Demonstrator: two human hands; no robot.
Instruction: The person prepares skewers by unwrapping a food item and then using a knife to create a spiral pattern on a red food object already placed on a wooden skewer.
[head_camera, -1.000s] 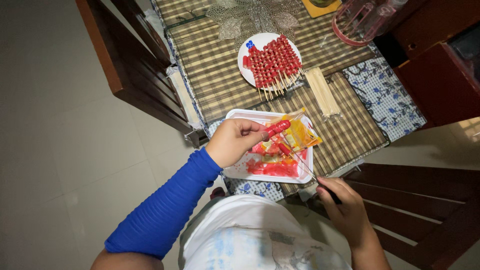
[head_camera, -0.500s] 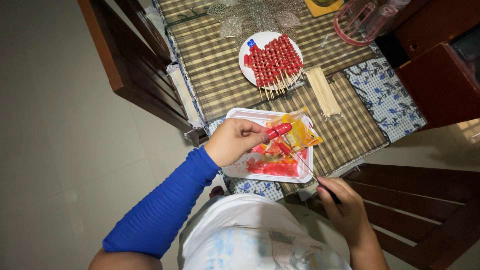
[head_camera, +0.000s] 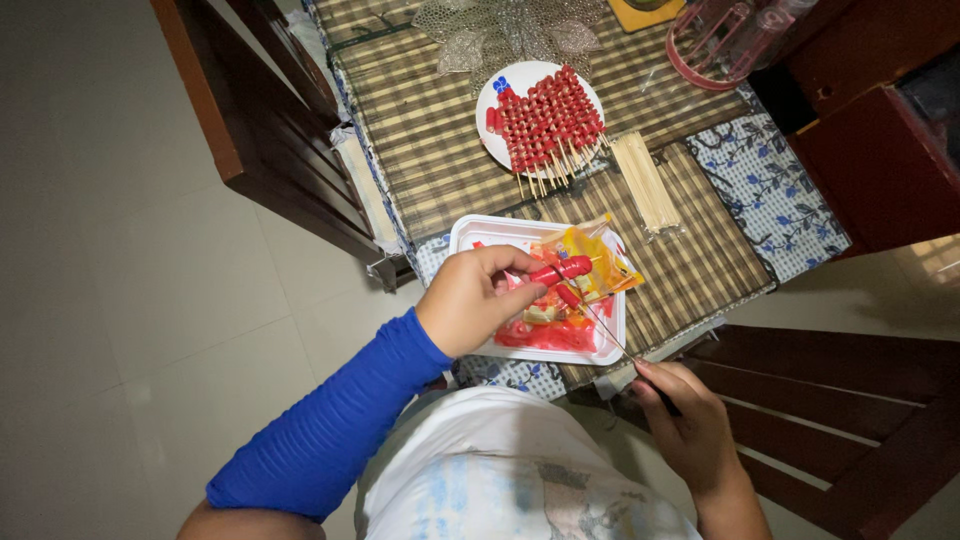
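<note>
Left hand (head_camera: 478, 300) pinches a short red sausage piece (head_camera: 561, 271) over the white rectangular foam tray (head_camera: 470, 232) on the worktop, while the right hand (head_camera: 685, 422) grips a thin wooden skewer (head_camera: 603, 327) pointing at it.

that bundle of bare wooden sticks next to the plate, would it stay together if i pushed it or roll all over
The bundle of sticks would probably scatter: nothing visibly binds it, though a clear wrap cannot be ruled out. The sticks look thin and round, so loose ones may roll, though the ribbed woven mat under them should slow that. They seem very light and likely snap if bent.
</note>
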